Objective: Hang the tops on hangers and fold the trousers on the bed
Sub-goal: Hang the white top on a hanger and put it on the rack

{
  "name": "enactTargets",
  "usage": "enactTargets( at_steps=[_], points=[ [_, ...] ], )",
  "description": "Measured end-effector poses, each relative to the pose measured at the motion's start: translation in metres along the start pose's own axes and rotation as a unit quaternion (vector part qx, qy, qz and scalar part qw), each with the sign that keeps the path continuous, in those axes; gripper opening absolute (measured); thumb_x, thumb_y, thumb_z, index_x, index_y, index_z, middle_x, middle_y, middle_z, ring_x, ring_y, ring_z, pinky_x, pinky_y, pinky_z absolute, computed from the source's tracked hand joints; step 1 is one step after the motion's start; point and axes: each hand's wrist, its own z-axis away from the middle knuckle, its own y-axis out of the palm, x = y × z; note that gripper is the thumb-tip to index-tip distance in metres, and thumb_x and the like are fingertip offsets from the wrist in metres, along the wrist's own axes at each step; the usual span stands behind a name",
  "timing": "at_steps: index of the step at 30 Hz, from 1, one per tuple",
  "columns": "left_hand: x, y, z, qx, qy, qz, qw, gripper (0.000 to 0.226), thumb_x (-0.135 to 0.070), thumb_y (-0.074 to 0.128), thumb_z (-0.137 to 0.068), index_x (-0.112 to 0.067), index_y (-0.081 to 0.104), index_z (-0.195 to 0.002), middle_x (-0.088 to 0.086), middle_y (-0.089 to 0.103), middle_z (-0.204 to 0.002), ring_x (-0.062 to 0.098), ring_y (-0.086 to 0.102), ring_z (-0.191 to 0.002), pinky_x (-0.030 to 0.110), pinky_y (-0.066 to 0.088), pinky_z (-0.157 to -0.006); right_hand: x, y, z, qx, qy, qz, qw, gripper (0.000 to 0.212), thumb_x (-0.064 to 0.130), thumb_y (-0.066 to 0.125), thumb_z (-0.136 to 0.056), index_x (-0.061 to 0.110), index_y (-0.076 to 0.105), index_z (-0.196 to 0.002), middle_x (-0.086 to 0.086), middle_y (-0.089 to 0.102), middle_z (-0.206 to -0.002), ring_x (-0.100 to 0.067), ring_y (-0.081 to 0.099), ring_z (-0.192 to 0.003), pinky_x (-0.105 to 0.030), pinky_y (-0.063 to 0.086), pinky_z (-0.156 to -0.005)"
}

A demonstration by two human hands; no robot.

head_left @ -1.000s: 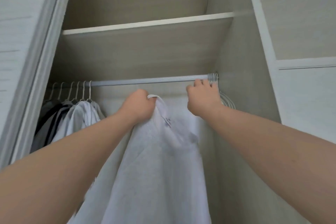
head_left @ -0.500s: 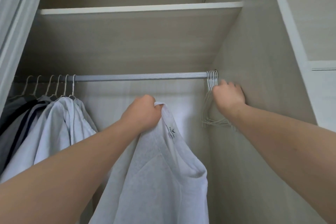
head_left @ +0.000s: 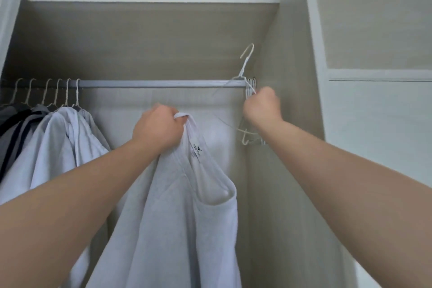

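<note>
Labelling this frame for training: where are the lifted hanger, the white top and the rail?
lifted hanger (head_left: 245,65): head view, on its neck below the hook.
white top (head_left: 168,194): head view, on the hanging body fabric.
rail (head_left: 163,83): head view, on the bare middle of the bar.

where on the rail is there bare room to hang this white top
The rail is bare along its middle, from the last hung shirts on the left to the spare hangers bunched against the right wall. The left end is crowded with hooks. The right end is tight too: the right hand grips a hanger there, hook above the rail.
</note>
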Motion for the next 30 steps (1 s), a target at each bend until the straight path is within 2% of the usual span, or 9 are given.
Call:
enactTargets(
  at_steps=[6, 9, 11, 15, 19, 24, 26, 28, 30],
  points=[
    [-0.056, -0.029, 0.059, -0.001, 0.015, 0.022, 1.0, 0.046, -0.03, 0.052, -0.102, -0.02, 0.042, -0.058, -0.002, 0.045, -0.06, 0.029, 0.047, -0.074, 0.034, 0.032, -0.066, -0.022, -0.09, 0.098, 0.003, -0.017, -0.185, 0.983, 0.022, 0.014, 0.043, -0.1, 0.015, 0.063, -0.108, -0.007, 0.065, -0.088, -0.027, 0.062, -0.082, -0.036, 0.047, -0.071],
    [-0.083, -0.042, 0.096, -0.014, 0.003, 0.045, 0.999, 0.044, -0.028, 0.054, -0.101, -0.017, 0.046, -0.059, 0.002, 0.048, -0.06, 0.03, 0.048, -0.073, 0.034, 0.032, -0.066, -0.041, -0.152, 0.144, 0.016, 0.012, -0.243, 0.97, 0.027, 0.011, 0.042, -0.098, 0.021, 0.065, -0.107, 0.007, 0.049, -0.064, -0.013, 0.045, -0.053, -0.027, 0.035, -0.058],
    [-0.099, -0.052, 0.12, -0.023, -0.008, 0.048, 0.999, 0.037, -0.029, 0.055, -0.101, -0.008, 0.059, -0.07, 0.01, 0.057, -0.068, 0.033, 0.053, -0.075, 0.036, 0.033, -0.064, -0.054, -0.192, 0.172, 0.042, 0.059, -0.297, 0.952, 0.03, 0.008, 0.04, -0.098, 0.023, 0.066, -0.105, 0.008, 0.038, -0.054, -0.012, 0.034, -0.045, -0.026, 0.03, -0.051],
    [-0.134, -0.07, 0.182, -0.016, -0.025, 0.074, 0.997, 0.039, -0.026, 0.055, -0.102, -0.006, 0.054, -0.068, 0.01, 0.049, -0.063, 0.028, 0.044, -0.066, 0.029, 0.034, -0.057, -0.084, -0.264, 0.224, 0.082, 0.107, -0.371, 0.919, 0.029, 0.009, 0.043, -0.101, 0.025, 0.067, -0.102, 0.012, 0.036, -0.05, -0.011, 0.027, -0.042, -0.024, 0.025, -0.048],
    [-0.159, -0.075, 0.25, 0.016, -0.082, 0.066, 0.994, 0.046, -0.031, 0.055, -0.102, -0.011, 0.045, -0.061, 0.005, 0.043, -0.058, 0.023, 0.04, -0.059, 0.035, 0.03, -0.058, -0.115, -0.321, 0.274, 0.074, 0.135, -0.406, 0.901, 0.032, 0.002, 0.04, -0.1, 0.021, 0.066, -0.099, 0.009, 0.031, -0.05, -0.01, 0.025, -0.043, -0.021, 0.024, -0.042],
    [-0.176, -0.067, 0.319, 0.075, -0.125, 0.103, 0.984, 0.045, -0.032, 0.057, -0.101, 0.008, 0.056, -0.08, 0.008, 0.039, -0.063, 0.024, 0.034, -0.06, 0.034, 0.027, -0.057, -0.158, -0.369, 0.329, 0.059, 0.163, -0.421, 0.89, 0.021, 0.001, 0.041, -0.1, 0.015, 0.055, -0.103, 0.0, 0.038, -0.054, -0.014, 0.032, -0.047, -0.025, 0.031, -0.045],
    [-0.183, -0.059, 0.349, 0.111, -0.139, 0.126, 0.976, 0.045, -0.032, 0.058, -0.1, 0.011, 0.058, -0.085, 0.01, 0.039, -0.069, 0.021, 0.035, -0.063, 0.032, 0.027, -0.059, -0.178, -0.381, 0.346, 0.112, 0.168, -0.421, 0.884, 0.011, 0.01, 0.05, -0.094, 0.016, 0.054, -0.102, -0.009, 0.043, -0.058, -0.02, 0.038, -0.051, -0.029, 0.038, -0.049],
    [-0.19, -0.052, 0.382, 0.154, -0.151, 0.145, 0.966, 0.044, -0.03, 0.059, -0.1, 0.012, 0.058, -0.087, 0.008, 0.038, -0.07, 0.015, 0.034, -0.058, 0.028, 0.026, -0.054, -0.198, -0.392, 0.356, 0.179, 0.218, -0.435, 0.855, 0.013, 0.018, 0.059, -0.092, 0.013, 0.056, -0.104, -0.012, 0.045, -0.059, -0.023, 0.039, -0.05, -0.028, 0.041, -0.047],
    [-0.198, -0.045, 0.416, 0.192, -0.163, 0.155, 0.955, 0.043, -0.029, 0.059, -0.1, 0.008, 0.056, -0.08, 0.006, 0.036, -0.066, 0.011, 0.029, -0.05, 0.027, 0.023, -0.049, -0.214, -0.401, 0.361, 0.223, 0.281, -0.452, 0.817, 0.017, 0.023, 0.058, -0.098, 0.007, 0.059, -0.105, -0.007, 0.039, -0.055, -0.018, 0.031, -0.045, -0.024, 0.032, -0.04]
  ],
)
